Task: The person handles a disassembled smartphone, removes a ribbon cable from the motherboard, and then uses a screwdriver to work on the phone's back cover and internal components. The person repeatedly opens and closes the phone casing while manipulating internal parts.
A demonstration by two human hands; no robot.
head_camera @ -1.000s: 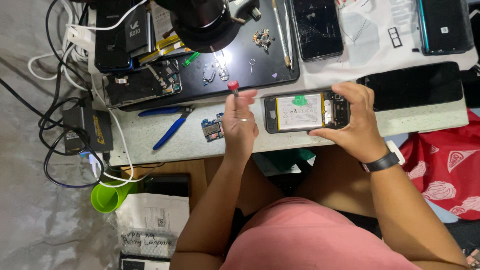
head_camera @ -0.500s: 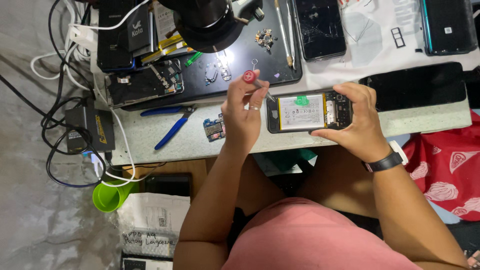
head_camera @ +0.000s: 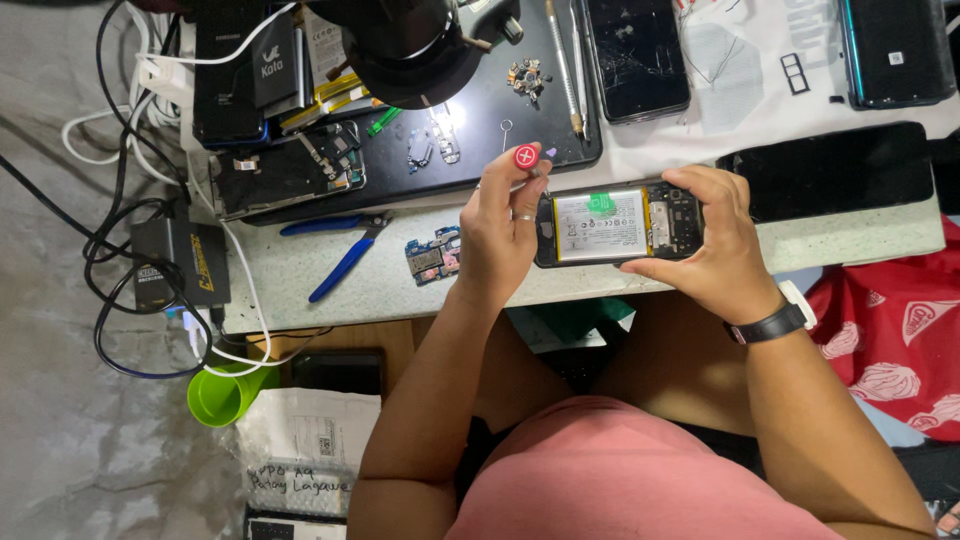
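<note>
Opened phone (head_camera: pixel 615 225) with battery exposed, gripped by right hand (head_camera: pixel 715 250), left hand (head_camera: pixel 500 230) pinching red-capped screwdriver (head_camera: pixel 526 157)

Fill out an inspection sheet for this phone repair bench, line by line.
Surface: pale bench, black work mat on it.
Job's things: opened phone, back off, battery exposed; red-capped screwdriver.
Clutter: blue pliers, loose circuit board, cracked phone, dark phone, screws, tweezers.
Grippers: left hand holds the screwdriver at the phone's end; right hand grips the phone.
Cables: tangled black and white leads by a power adapter.
Surroundings: green cup, red patterned bag, grey floor.
</note>
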